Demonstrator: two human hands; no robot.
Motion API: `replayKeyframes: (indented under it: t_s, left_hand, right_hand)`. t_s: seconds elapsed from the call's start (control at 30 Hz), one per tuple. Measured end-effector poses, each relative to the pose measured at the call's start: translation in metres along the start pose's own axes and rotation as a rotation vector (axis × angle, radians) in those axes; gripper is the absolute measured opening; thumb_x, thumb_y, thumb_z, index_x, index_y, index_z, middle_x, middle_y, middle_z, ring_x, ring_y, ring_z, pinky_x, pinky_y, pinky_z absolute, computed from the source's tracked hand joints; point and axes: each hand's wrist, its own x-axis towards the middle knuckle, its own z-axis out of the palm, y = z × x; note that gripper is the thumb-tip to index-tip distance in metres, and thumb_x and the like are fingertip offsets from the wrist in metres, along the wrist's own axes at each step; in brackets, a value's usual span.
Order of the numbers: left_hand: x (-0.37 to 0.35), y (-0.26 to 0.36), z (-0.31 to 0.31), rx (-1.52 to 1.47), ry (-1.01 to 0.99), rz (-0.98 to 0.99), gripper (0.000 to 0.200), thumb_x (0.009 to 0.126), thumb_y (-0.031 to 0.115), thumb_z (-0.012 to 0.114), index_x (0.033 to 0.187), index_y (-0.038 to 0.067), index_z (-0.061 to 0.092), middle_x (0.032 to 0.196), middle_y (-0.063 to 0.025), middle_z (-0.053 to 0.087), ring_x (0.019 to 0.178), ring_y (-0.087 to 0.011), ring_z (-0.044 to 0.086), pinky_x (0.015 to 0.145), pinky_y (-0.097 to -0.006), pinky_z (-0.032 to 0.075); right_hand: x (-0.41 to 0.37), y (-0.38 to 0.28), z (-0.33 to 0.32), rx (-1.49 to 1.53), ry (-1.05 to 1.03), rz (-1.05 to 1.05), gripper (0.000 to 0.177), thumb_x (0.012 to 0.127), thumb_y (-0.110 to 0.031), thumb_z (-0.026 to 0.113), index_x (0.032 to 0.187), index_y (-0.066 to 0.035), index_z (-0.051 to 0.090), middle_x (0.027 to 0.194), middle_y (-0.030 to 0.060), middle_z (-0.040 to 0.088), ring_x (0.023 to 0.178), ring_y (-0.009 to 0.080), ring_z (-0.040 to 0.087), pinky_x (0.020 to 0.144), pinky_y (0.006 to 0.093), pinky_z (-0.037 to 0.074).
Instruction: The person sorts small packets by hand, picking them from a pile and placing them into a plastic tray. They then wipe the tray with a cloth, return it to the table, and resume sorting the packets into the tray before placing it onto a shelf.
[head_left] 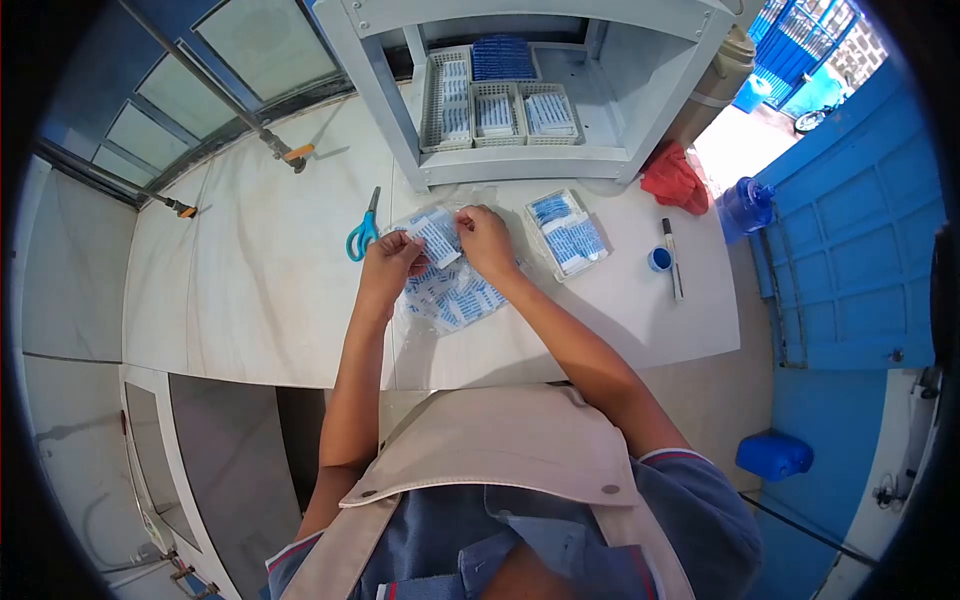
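Observation:
A small white packet with blue print (437, 240) is held up between both hands over the counter. My left hand (393, 262) pinches its left edge, fingers closed. At its upper right edge my right hand (484, 238) grips with thumb and fingers together. Beneath them lies a clear plastic bag (450, 302) with several similar blue-printed packets in it. Teal-handled scissors (363, 232) rest just left of the bag, blades pointing away. To the right stands a white basket (563, 272) filled with packets like these.
A white shelf unit (520, 165) at the back holds several packet-filled baskets (497, 137). On the right are a blue cap (659, 259), a marker (669, 240), a red cloth (675, 180) and a blue water bottle (745, 205). Taps (297, 156) stick out at the left.

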Motion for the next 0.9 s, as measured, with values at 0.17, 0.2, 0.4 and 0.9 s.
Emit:
replayKeyframes:
  t_s: [0.17, 0.2, 0.4, 0.9]
  left_hand:
    - [-0.006, 0.0, 0.005, -0.207, -0.017, -0.015, 0.013, 0.088, 0.013, 0.06, 0.077, 0.007, 0.056, 0.076, -0.0018, 0.06, 0.07, -0.0098, 0.059, 0.069, -0.0245, 0.052]
    - [-0.007, 0.001, 0.007, -0.211, -0.018, -0.014, 0.013, 0.088, 0.013, 0.06, 0.077, 0.007, 0.056, 0.076, -0.0018, 0.06, 0.07, -0.0098, 0.059, 0.069, -0.0245, 0.052]
    - [-0.011, 0.016, 0.019, -0.399, -0.086, -0.059, 0.012, 0.085, 0.009, 0.064, 0.076, 0.008, 0.056, 0.076, -0.0016, 0.06, 0.069, -0.0099, 0.059, 0.07, -0.0247, 0.053]
    - [-0.021, 0.013, -0.006, -0.463, -0.08, 0.018, 0.004, 0.087, 0.005, 0.059, 0.092, 0.004, 0.058, 0.084, -0.0009, 0.064, 0.077, -0.0097, 0.061, 0.073, -0.0255, 0.052]
  right_hand:
    - [-0.013, -0.001, -0.033, 0.385, -0.079, 0.125, 0.015, 0.081, -0.01, 0.066, 0.093, 0.0, 0.064, 0.082, 0.0041, 0.064, 0.072, 0.0127, 0.058, 0.066, 0.0256, 0.045]
    - [-0.016, -0.009, -0.044, 0.382, -0.079, 0.124, 0.015, 0.081, -0.01, 0.066, 0.093, 0.0, 0.064, 0.082, 0.0041, 0.064, 0.072, 0.0127, 0.058, 0.066, 0.0256, 0.045]
    - [-0.039, -0.031, -0.069, 0.911, -0.24, 0.331, 0.012, 0.083, -0.011, 0.065, 0.088, 0.0, 0.065, 0.077, -0.0009, 0.061, 0.067, 0.0053, 0.052, 0.059, 0.0201, 0.04]
    - [-0.015, -0.039, -0.068, 0.813, -0.357, 0.285, 0.014, 0.083, -0.011, 0.065, 0.088, 0.002, 0.066, 0.075, 0.0052, 0.065, 0.071, 0.0135, 0.06, 0.065, 0.0254, 0.048]
